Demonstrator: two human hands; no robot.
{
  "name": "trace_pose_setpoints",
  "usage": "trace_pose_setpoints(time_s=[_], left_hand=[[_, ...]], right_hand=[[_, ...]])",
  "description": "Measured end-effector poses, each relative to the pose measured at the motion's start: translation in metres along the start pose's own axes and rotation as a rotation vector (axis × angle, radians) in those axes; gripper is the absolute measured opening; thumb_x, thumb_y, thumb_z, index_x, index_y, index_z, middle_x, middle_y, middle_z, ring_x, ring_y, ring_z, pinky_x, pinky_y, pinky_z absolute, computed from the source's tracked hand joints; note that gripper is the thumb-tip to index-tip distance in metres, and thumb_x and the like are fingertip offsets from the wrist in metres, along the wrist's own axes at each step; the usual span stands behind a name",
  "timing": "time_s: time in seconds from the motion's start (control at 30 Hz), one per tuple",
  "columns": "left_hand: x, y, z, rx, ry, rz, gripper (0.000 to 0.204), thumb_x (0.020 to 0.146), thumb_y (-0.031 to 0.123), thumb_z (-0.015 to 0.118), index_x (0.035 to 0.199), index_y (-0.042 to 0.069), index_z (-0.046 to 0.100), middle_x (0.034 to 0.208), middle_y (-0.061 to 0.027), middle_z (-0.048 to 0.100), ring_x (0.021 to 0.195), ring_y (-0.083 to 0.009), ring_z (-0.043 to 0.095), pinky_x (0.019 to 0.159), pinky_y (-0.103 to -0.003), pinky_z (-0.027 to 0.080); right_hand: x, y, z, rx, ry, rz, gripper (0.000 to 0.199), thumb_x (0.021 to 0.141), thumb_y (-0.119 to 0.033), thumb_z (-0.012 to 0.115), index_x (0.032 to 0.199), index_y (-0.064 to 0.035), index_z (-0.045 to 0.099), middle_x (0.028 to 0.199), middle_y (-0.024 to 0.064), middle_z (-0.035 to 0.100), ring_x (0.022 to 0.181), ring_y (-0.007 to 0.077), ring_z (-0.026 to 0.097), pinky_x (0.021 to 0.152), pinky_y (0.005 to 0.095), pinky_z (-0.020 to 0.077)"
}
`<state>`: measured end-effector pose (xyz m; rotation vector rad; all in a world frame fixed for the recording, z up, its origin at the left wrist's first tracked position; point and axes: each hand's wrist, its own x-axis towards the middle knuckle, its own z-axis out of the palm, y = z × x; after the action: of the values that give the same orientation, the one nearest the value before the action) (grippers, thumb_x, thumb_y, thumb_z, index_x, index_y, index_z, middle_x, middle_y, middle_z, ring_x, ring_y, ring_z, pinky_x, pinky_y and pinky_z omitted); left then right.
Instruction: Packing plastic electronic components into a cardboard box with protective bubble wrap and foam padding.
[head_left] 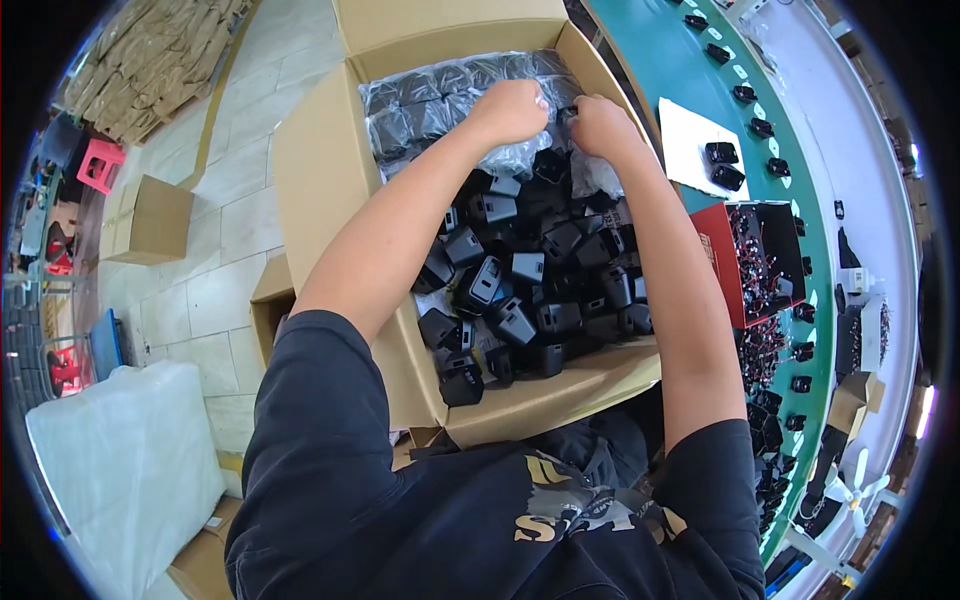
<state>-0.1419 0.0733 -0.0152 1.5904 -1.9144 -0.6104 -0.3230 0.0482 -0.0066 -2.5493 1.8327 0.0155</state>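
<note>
Both arms reach into a large open cardboard box (365, 235). Over its far part, my left hand (510, 112) is closed in a fist on a clear plastic bag (518, 158), which hangs crumpled beneath it. Close to its right, my right hand (604, 128) is also closed, with crumpled clear plastic (594, 176) just below; the fingertips are partly hidden. Several plastic-wrapped dark blocks (415, 92) line the box's far end. Loose black plastic housings (512, 322) lie heaped in its near part.
Along the right runs a green workbench (640, 45) with rows of small black parts and a white sheet (690, 140). A red box (715, 245) there holds wired pieces. On the left floor stand a closed carton (148, 220), a pink stool (100, 163) and a white wrapped bundle (125, 470).
</note>
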Motion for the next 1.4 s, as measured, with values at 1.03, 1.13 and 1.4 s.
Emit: trace_pose_setpoints(time_s=[1.03, 1.13, 1.4], left_hand=[[0.050, -0.009, 0.012, 0.363, 0.086, -0.161, 0.022, 0.078, 0.015, 0.065, 0.085, -0.004, 0.074, 0.090, -0.0209, 0.074, 0.087, -0.0407, 0.071, 0.074, -0.044, 0.056], [0.053, -0.016, 0.011, 0.247, 0.126, -0.101, 0.024, 0.077, 0.017, 0.065, 0.088, -0.002, 0.075, 0.093, -0.0201, 0.074, 0.087, -0.0408, 0.071, 0.075, -0.045, 0.056], [0.060, -0.009, -0.020, -0.082, 0.216, -0.083, 0.034, 0.075, 0.022, 0.060, 0.096, 0.001, 0.077, 0.100, -0.0167, 0.076, 0.089, -0.0376, 0.071, 0.079, -0.043, 0.056]], right_hand=[[0.033, -0.003, -0.043, 0.111, -0.044, -0.101, 0.019, 0.078, -0.006, 0.063, 0.095, -0.0028, 0.071, 0.092, 0.0166, 0.071, 0.087, 0.0391, 0.066, 0.079, 0.0434, 0.0536], [0.066, 0.008, -0.015, 0.091, 0.049, -0.304, 0.024, 0.078, -0.005, 0.063, 0.101, -0.0035, 0.072, 0.093, 0.0173, 0.072, 0.087, 0.0399, 0.066, 0.080, 0.0440, 0.0541], [0.071, 0.005, -0.008, 0.011, 0.082, -0.344, 0.018, 0.078, -0.006, 0.063, 0.094, -0.0041, 0.071, 0.088, 0.0154, 0.072, 0.084, 0.0386, 0.066, 0.078, 0.0432, 0.0540]])
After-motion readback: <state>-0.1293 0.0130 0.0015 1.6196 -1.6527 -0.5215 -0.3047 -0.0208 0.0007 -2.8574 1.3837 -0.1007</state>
